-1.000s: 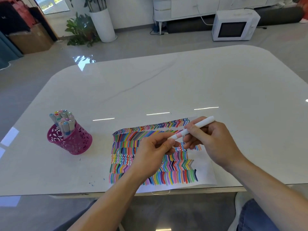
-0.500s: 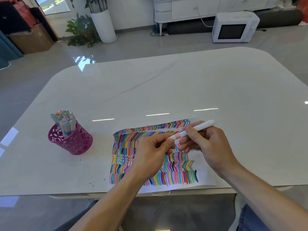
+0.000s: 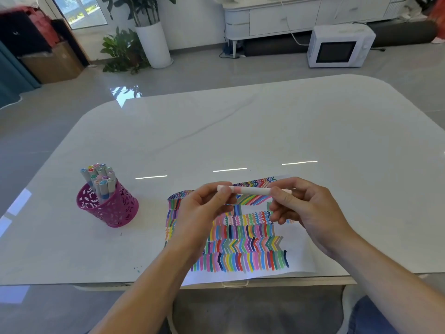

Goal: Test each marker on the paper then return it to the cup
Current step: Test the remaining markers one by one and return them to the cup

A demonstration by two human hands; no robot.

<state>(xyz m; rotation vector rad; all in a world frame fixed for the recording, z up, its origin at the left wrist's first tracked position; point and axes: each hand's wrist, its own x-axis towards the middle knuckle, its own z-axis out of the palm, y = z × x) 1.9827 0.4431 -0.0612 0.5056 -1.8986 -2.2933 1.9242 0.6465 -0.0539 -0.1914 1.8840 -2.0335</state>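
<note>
On my left, the pink lattice-cut cup (image 3: pixel 113 208) stands upright on the glossy white surface (image 3: pixel 265 131), packed with grey-barrelled markers (image 3: pixel 101 179) and with open room all round. My left hand (image 3: pixel 204 208) pinches one end of the slim white marker (image 3: pixel 252 190), level above the stripe-filled paper (image 3: pixel 298 261). My right hand (image 3: pixel 305 208) pinches the other end, hiding its tip. The paper's near edge reaches the surface's rim.

Fingers cover the marker (image 3: pixel 250 190) near both ends, the left hand (image 3: pixel 204 213) on one side and the right hand (image 3: pixel 310 213) on the other, so capped or not, I can't tell. Those hands blot out parts of the paper (image 3: pixel 240 256). The cup (image 3: pixel 113 210) hides the spare markers' (image 3: pixel 101 177) lower barrels. Both forearms run off the bottom edge. Upper left of the frame, dark and red shapes smear into blur.
</note>
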